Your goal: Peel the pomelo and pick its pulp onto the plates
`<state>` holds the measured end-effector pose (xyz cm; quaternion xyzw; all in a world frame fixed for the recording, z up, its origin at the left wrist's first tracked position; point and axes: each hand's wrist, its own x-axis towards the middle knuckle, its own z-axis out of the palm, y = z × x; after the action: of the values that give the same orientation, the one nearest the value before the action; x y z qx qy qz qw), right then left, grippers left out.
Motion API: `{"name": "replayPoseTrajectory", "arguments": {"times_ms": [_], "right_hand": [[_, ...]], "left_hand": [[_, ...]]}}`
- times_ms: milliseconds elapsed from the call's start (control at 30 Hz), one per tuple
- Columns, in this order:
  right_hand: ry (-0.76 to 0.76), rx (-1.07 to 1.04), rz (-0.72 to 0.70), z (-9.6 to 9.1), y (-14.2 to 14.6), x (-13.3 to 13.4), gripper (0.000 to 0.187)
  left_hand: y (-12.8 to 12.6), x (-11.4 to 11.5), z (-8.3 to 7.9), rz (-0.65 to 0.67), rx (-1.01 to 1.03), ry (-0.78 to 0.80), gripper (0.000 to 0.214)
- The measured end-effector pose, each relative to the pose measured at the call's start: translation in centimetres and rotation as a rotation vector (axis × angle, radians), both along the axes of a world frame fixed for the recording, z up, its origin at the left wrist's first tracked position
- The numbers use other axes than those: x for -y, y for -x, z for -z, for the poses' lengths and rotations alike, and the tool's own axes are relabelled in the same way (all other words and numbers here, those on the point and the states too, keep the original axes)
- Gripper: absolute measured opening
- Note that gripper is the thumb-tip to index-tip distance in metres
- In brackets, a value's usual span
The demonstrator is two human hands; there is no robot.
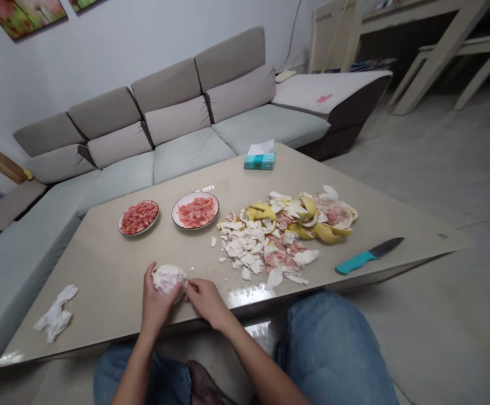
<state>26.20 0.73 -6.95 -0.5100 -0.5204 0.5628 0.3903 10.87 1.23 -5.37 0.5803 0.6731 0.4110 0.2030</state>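
Observation:
A white, pith-covered pomelo piece (169,278) rests at the near edge of the beige table (113,270). My left hand (155,304) is wrapped round it from the left and below. My right hand (205,301) pinches at its right side with the fingertips together. A heap of white pith, yellow rind and pink scraps (282,233) lies to the right of my hands. Two plates of pink pomelo flesh (139,217) (195,210) stand further back on the table.
A teal-handled knife (369,255) lies near the table's right edge. A crumpled tissue (56,319) sits at the near left, a teal tissue box (260,157) at the far edge. A grey sofa (177,124) runs behind the table. My knees in jeans (333,349) are below.

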Motion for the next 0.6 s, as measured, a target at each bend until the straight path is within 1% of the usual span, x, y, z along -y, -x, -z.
{"name": "replayPoseTrajectory", "arguments": {"times_ms": [67,100,167,233,367,467,533,600], "right_hand": [[0.147,-0.116,-0.019,0.0,0.5,-0.5,0.025],[0.197,-0.147,-0.037,-0.1,0.5,-0.8,0.025],[0.248,-0.172,-0.078,-0.2,0.5,-1.5,0.024],[0.283,-0.190,-0.086,-0.1,0.6,-1.9,0.023],[0.283,-0.190,-0.006,0.2,1.5,-2.1,0.021],[0.261,-0.193,0.044,0.1,1.8,-1.8,0.018],[0.249,-0.204,0.052,-0.2,1.6,-1.4,0.015],[0.237,-0.221,0.028,-0.9,1.0,-0.8,0.008]], "left_hand": [[0.4,-0.1,0.3,0.025,-0.006,0.013,0.073],[0.6,-0.1,0.5,0.037,-0.006,0.013,0.070],[0.8,0.0,0.9,0.051,-0.008,-0.001,0.068],[0.8,0.0,1.2,0.050,-0.018,-0.018,0.066],[0.7,-0.1,1.1,0.047,-0.006,-0.034,0.064],[0.5,0.1,0.7,0.026,0.064,-0.032,0.064],[0.4,0.6,0.2,-0.009,0.132,-0.032,0.064],[0.2,1.4,-0.5,-0.037,0.202,-0.041,0.066]]}}
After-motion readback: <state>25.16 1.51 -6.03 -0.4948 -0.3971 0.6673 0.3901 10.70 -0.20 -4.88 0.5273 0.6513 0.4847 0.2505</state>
